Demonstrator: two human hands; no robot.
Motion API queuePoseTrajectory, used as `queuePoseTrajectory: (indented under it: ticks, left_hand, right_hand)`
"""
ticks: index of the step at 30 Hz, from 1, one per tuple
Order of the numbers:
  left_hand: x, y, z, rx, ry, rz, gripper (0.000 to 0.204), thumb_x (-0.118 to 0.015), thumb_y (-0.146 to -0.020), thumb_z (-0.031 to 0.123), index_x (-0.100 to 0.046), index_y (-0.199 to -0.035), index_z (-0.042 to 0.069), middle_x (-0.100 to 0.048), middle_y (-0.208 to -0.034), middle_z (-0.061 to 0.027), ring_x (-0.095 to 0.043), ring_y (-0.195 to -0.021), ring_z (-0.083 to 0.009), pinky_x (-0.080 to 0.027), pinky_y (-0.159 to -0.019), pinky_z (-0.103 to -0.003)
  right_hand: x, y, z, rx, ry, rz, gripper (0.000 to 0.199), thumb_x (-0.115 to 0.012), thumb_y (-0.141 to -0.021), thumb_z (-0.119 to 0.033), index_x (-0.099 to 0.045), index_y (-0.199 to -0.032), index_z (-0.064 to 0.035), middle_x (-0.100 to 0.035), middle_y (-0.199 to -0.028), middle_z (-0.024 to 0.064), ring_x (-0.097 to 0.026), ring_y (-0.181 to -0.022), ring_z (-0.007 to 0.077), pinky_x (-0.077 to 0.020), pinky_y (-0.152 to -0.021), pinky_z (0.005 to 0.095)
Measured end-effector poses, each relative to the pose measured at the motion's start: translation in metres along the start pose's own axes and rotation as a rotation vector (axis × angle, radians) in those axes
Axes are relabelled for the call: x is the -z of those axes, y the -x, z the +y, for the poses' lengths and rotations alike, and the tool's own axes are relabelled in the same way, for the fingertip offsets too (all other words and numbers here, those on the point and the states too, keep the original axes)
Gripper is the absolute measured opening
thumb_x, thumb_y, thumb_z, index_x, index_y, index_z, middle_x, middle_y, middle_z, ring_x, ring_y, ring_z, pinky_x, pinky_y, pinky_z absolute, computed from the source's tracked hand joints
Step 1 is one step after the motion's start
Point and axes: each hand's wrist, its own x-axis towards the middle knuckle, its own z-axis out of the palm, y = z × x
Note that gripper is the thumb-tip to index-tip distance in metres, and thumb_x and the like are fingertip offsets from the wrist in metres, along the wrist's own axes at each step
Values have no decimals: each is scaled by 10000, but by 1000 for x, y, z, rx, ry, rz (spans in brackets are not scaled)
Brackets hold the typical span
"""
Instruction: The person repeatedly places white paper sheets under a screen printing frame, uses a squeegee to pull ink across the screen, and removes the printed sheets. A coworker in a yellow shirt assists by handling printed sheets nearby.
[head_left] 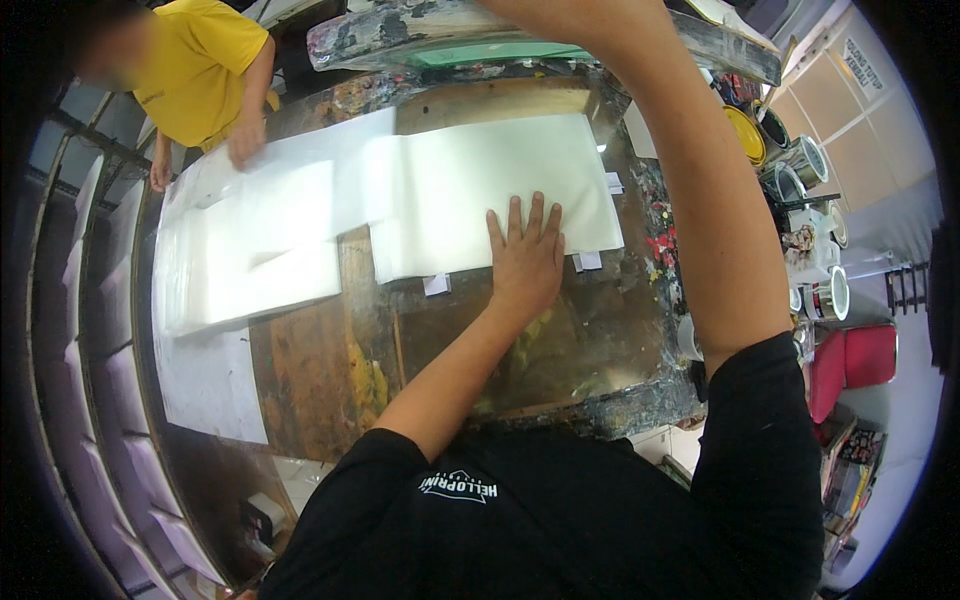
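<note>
My left hand (528, 262) lies flat with fingers spread on a pale cream sheet (480, 170). The sheet rests on a paint-stained board (480, 350), and small white tabs (437, 285) show at its edges. My right arm reaches up and away to the far side. Only the back part of my right hand (580, 18) shows at the top edge; its fingers are out of sight. Close to that hand, a paint-smeared printing screen (365, 40) with a green mesh stands raised over the far end of the board.
To the left is a stack of white sheets (270, 255). A co-worker in a yellow shirt (205, 65) has a hand over translucent sheets there. A drying rack (125, 290) runs along the left. Paint cans (805, 160) and a red chair (868, 357) are at right.
</note>
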Motion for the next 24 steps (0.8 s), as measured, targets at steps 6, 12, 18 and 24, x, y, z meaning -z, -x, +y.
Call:
queuePoseTrajectory:
  ticks: [6,12,18,24]
  left_hand:
    - [4,-18,-11,129,233,-112,502,-359,-1137,311,-499,-1578,118,-376,-1700,-128,-300,-1569,-433,-109,-1266,-688]
    - [11,-12,-4,17,12,-9,524,-401,-1122,372,-562,-1533,89,-412,-1671,-179,-318,-1553,-464,-96,-1248,-723]
    - [-2,-2,-7,-64,-22,76,556,-436,-1101,377,-499,-1580,100,-383,-1683,-194,-274,-1567,-479,-91,-1240,-741]
    - [3,-1,4,-83,31,48,561,-429,-1104,392,-507,-1574,95,-382,-1682,-200,-288,-1559,-485,-77,-1234,-753]
  right_hand:
    - [-20,0,13,98,10,117,912,-451,-983,-754,-739,-725,73,-714,-744,280,-728,-774,437,-575,-759,517]
    - [-19,1,14,123,37,101,883,-474,-976,-736,-756,-752,71,-716,-768,305,-729,-796,452,-570,-783,533]
    - [-8,6,7,69,-13,-18,896,-455,-985,-750,-750,-744,62,-717,-739,278,-731,-779,435,-571,-758,515]
    - [-9,6,13,1,-20,18,905,-441,-989,-765,-754,-742,47,-727,-741,255,-732,-759,409,-577,-740,502]
